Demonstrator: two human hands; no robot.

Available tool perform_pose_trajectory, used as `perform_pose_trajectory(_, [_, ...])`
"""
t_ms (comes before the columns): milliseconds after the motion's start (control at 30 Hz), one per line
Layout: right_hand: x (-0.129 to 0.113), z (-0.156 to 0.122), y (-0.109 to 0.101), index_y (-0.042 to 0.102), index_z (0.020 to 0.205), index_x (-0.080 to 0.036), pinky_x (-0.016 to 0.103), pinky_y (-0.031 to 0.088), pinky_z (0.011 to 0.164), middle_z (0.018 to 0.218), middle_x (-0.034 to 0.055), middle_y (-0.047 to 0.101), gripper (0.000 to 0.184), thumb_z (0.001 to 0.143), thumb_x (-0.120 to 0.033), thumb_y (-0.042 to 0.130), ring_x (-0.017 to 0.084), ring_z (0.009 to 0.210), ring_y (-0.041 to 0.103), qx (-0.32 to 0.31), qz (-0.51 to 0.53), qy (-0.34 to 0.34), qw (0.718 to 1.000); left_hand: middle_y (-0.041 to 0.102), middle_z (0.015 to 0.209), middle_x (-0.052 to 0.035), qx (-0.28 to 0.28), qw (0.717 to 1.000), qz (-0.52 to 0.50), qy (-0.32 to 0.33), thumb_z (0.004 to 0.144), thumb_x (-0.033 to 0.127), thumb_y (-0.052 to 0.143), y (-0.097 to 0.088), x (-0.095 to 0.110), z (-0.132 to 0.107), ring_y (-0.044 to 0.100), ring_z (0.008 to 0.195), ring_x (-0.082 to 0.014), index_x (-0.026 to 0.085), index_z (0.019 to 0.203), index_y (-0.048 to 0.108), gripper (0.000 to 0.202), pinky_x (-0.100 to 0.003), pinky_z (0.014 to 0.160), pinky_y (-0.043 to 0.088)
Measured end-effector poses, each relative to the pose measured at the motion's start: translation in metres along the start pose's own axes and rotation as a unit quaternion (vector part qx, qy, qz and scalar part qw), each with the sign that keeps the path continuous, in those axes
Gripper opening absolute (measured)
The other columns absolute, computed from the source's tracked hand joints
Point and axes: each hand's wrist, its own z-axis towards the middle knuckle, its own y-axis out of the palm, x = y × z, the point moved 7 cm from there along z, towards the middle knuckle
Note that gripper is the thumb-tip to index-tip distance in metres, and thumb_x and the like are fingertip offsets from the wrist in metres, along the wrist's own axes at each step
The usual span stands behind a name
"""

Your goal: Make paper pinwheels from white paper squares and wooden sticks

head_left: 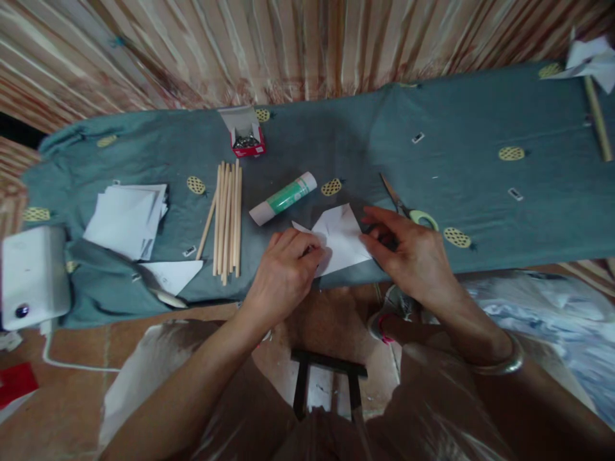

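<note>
A folded white paper piece (pixel 340 240) lies at the near edge of a board covered in teal cloth (pixel 471 186). My left hand (pixel 283 272) pinches the paper's left corner with curled fingers. My right hand (pixel 408 253) presses its fingertips on the paper's right edge, fingers bent over it. A glue stick (pixel 283 198) lies just beyond the paper. Scissors (pixel 408 208) with a pale green handle lie right behind my right hand.
Several wooden sticks (pixel 227 221) lie in a row left of my hands. A stack of white paper squares (pixel 125 218), a red box of pins (pixel 247 142), a white device (pixel 31 275) and a paper pinwheel on a stick (pixel 593 64) are also around.
</note>
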Motion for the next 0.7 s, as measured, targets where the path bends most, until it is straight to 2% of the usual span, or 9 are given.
perform_pose_trajectory(100, [-0.002, -0.002, 0.000, 0.066, 0.114, -0.020, 0.036, 0.058, 0.072, 0.093, 0.0055, 0.075, 0.034, 0.081, -0.024, 0.061, 0.020, 0.072, 0.070, -0.003, 0.013, 0.004, 1.000, 0.068, 0.096, -0.0056, -0.002, 1.000, 0.012, 0.001, 0.092, 0.014, 0.053, -0.002, 0.003, -0.001, 0.055, 0.088, -0.0195, 0.017, 0.097, 0.067, 0.015, -0.034, 0.075, 0.043])
perform_pose_trajectory(300, [-0.003, -0.008, 0.001, 0.065, 0.112, -0.021, 0.033, 0.057, 0.068, 0.094, 0.0053, 0.074, 0.032, 0.080, -0.022, 0.062, 0.019, 0.069, 0.069, -0.013, 0.026, 0.015, 0.999, 0.068, 0.101, -0.0072, -0.040, 0.999, 0.001, 0.020, 0.091, 0.026, 0.058, 0.002, 0.020, -0.002, 0.056, 0.091, -0.0212, 0.017, 0.103, 0.065, 0.017, -0.035, 0.074, 0.043])
perform_pose_trajectory(500, [-0.004, -0.014, 0.002, 0.065, 0.111, -0.021, 0.035, 0.056, 0.069, 0.086, 0.0050, 0.073, 0.031, 0.080, -0.022, 0.063, 0.020, 0.069, 0.068, -0.005, 0.007, -0.008, 1.000, 0.067, 0.101, -0.0080, -0.063, 0.998, 0.015, 0.025, 0.091, 0.022, 0.057, 0.008, 0.023, -0.004, 0.059, 0.090, -0.0205, 0.015, 0.098, 0.066, 0.013, -0.034, 0.074, 0.046])
perform_pose_trajectory(600, [-0.008, -0.017, 0.003, 0.064, 0.112, -0.022, 0.037, 0.056, 0.074, 0.089, 0.0059, 0.072, 0.030, 0.082, -0.022, 0.061, 0.022, 0.076, 0.068, -0.003, -0.013, -0.037, 0.999, 0.067, 0.100, -0.0079, -0.059, 0.997, 0.026, 0.040, 0.093, 0.020, 0.054, 0.009, 0.025, -0.005, 0.060, 0.088, -0.0194, 0.015, 0.097, 0.066, 0.014, -0.033, 0.073, 0.048])
perform_pose_trajectory(700, [-0.014, -0.020, 0.002, 0.064, 0.111, -0.022, 0.043, 0.053, 0.086, 0.103, 0.0091, 0.071, 0.027, 0.085, -0.021, 0.057, 0.026, 0.093, 0.068, -0.003, -0.022, -0.077, 0.997, 0.067, 0.096, -0.0076, -0.061, 0.996, 0.044, 0.049, 0.092, 0.017, 0.054, 0.010, 0.028, -0.005, 0.061, 0.084, -0.0196, 0.013, 0.093, 0.066, 0.013, -0.033, 0.072, 0.050])
